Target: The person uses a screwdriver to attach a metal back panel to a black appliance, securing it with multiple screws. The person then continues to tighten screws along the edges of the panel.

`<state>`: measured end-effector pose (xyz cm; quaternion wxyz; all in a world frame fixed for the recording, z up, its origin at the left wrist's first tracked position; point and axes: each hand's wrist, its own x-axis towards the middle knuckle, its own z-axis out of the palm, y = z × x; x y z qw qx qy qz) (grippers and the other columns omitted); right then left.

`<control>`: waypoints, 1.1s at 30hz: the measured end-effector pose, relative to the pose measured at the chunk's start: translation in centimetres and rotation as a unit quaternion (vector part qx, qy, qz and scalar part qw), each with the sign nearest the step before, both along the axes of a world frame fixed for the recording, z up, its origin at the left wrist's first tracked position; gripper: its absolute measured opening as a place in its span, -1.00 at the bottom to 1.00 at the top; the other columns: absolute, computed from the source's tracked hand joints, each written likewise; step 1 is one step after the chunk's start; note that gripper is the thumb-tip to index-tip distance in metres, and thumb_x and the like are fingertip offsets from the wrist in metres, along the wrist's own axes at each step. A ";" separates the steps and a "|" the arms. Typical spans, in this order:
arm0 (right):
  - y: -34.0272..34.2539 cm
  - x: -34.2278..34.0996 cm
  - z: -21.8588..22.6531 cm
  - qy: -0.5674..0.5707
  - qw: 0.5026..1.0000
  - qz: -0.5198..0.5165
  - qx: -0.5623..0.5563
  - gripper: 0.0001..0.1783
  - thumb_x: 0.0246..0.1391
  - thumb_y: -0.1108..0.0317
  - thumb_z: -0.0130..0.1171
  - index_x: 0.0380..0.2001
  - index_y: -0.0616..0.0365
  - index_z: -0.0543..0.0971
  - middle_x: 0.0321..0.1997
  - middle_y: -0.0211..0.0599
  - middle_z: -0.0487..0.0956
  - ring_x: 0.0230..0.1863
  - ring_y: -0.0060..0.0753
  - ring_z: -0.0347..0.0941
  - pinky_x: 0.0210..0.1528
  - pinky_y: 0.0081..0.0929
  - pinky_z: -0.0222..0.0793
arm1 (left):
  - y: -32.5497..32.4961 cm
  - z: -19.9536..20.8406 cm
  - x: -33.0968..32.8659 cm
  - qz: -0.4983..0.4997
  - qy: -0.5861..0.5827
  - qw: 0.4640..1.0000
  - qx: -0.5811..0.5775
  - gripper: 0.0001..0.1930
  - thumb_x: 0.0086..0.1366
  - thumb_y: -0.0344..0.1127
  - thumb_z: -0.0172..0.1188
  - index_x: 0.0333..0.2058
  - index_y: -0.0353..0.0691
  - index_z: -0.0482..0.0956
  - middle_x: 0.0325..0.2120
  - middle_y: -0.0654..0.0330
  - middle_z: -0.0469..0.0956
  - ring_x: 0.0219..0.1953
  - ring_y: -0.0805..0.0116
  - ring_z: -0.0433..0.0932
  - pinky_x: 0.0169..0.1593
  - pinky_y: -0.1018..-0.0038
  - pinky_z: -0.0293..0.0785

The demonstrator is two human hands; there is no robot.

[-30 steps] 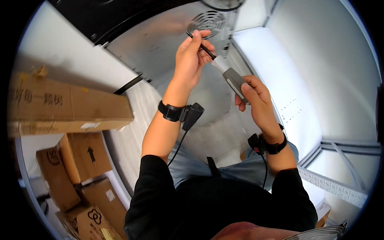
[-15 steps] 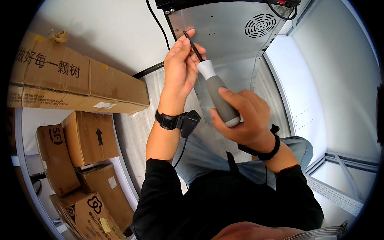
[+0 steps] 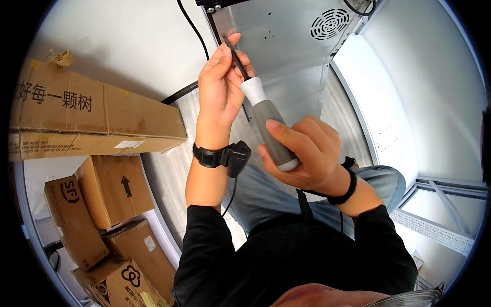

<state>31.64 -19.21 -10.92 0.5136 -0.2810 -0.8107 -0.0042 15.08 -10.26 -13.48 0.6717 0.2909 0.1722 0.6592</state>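
A screwdriver (image 3: 269, 125) with a thick grey-and-white handle and a dark shaft slants up and leftward between my hands. My right hand (image 3: 313, 152) is closed on the lower part of the handle, thumb lying along its side. Near the tip, the fingers of my left hand (image 3: 221, 87) pinch the shaft. That tip meets a small round spot, a screw or a hole, near the left edge of a silvery metal panel (image 3: 291, 53). Which of the two it is, I cannot tell.
Round vent slots (image 3: 330, 24) pierce the panel's upper right. A long cardboard box (image 3: 102, 115) lies to the left, with several smaller boxes (image 3: 115, 192) below it. A black cable (image 3: 194, 30) hangs by the wall. A metal frame (image 3: 440, 204) stands at right.
The screwdriver tip, earlier a little to the right of the small round spot, has come left to it. Both hands keep their hold. The whole view has shifted slightly.
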 end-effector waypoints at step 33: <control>-1.1 -0.5 0.0 -0.018 0.994 0.007 -0.108 -0.69 -0.26 0.36 0.39 -0.34 0.08 0.58 -0.12 -0.11 0.39 -0.44 -0.32 0.38 -0.50 -0.55 0.38 | -1.5 2.5 -1.0 -0.002 0.220 0.973 -0.074 -0.73 0.35 -0.18 -0.01 -0.41 -0.28 0.45 -0.78 0.36 0.27 -0.76 0.61 0.17 -0.69 0.67 0.04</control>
